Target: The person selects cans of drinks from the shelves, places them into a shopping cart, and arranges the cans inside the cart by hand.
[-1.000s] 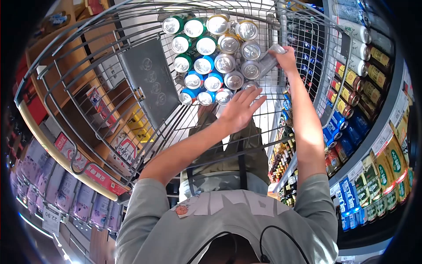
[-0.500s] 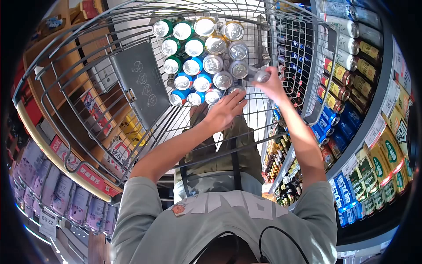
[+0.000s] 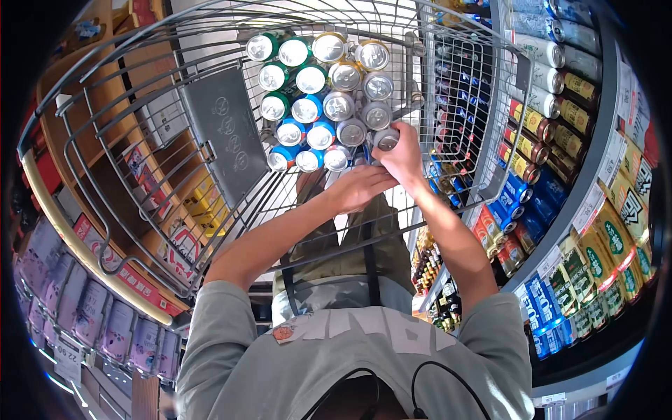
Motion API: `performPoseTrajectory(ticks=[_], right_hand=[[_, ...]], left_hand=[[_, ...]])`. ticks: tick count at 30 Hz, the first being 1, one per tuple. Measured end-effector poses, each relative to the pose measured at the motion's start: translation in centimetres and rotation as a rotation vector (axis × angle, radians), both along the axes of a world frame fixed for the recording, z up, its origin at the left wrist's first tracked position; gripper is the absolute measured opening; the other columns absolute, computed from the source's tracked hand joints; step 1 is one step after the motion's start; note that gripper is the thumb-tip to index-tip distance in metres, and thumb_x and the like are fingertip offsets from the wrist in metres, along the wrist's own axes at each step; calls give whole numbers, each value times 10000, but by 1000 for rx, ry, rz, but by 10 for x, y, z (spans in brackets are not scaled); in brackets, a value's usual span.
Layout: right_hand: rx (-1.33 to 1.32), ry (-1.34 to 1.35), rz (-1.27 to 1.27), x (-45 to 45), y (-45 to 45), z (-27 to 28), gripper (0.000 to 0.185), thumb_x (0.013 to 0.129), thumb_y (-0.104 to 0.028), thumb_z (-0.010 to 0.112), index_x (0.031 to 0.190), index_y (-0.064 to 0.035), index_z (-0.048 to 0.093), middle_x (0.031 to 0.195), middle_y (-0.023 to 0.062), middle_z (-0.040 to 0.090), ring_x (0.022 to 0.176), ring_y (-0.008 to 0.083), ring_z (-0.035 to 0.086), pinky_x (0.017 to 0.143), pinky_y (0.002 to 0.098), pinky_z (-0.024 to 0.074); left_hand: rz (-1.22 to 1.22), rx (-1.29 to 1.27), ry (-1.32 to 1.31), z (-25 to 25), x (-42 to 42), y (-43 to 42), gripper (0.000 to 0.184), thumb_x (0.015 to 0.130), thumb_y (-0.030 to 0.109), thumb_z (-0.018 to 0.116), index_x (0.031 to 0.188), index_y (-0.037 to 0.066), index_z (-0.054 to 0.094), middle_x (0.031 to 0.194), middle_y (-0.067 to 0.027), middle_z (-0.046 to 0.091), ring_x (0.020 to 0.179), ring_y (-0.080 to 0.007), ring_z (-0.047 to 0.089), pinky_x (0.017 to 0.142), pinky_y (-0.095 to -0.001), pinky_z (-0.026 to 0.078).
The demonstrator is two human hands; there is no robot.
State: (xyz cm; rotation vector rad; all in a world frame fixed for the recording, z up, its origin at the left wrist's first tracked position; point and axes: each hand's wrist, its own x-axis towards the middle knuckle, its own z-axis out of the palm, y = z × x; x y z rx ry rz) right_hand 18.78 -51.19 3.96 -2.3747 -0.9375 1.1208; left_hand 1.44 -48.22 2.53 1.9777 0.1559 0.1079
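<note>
Through my feed, the cans [image 3: 306,110] stood upright in rows in the cart [image 3: 227,133]. My left grip [image 3: 359,187] touched the right; I couldn't tell whether it held anything. My right grip [image 3: 403,158] clasped one grey-topped can [image 3: 385,139] beside the rows.

Place: a shop, a supermarket by the look of it
Cart: I have a wire shopping cart [image 3: 224,133] right in front of me
Shelf stock: I see rows of drink cans [image 3: 525,129] and multipacks [image 3: 609,238] alongside me
Prices: printed price tags [image 3: 593,210] run along the shelf edges
Other side: more packaged goods [image 3: 91,301], with a price card [image 3: 68,358]
</note>
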Motion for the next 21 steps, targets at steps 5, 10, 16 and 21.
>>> performPoseTrajectory(ticks=[5, 10, 16, 21], right_hand=[[34, 72, 9, -9, 5, 9, 649, 692, -256, 877, 1171, 48, 563, 1121, 231, 587, 1046, 360, 606, 898, 419, 504], [-10, 151, 2, -6, 0, -14, 687, 723, -301, 870, 1213, 38, 526, 1153, 216, 574, 1063, 360, 611, 938, 424, 500], [-3, 443, -329, 4, -16, -36, 678, 886, -352, 739, 1338, 82, 480, 1261, 229, 587, 1134, 307, 595, 979, 389, 479], [-300, 611, -591, 10, -26, -35, 610, 968, -438, 588, 1379, -11, 444, 1319, 157, 547, 1140, 238, 551, 907, 433, 502]], left_hand=[[149, -50, -176, -12, 7, 5, 594, 644, -61, 686, 1222, 79, 672, 1246, -148, 613, 1208, -390, 557, 1033, -470, 444], [139, -96, -149, -23, 3, -1, 550, 650, -25, 718, 1189, 74, 672, 1284, -157, 587, 1246, -412, 519, 1017, -477, 453], [259, -89, -77, -11, 3, 4, 441, 766, 14, 636, 1201, 84, 659, 1294, -91, 590, 1320, -326, 489, 992, -433, 465], [116, 157, 63, 1, -8, 10, 401, 756, 84, 705, 1155, 104, 666, 1285, -58, 607, 1367, -289, 472, 961, -422, 475]])
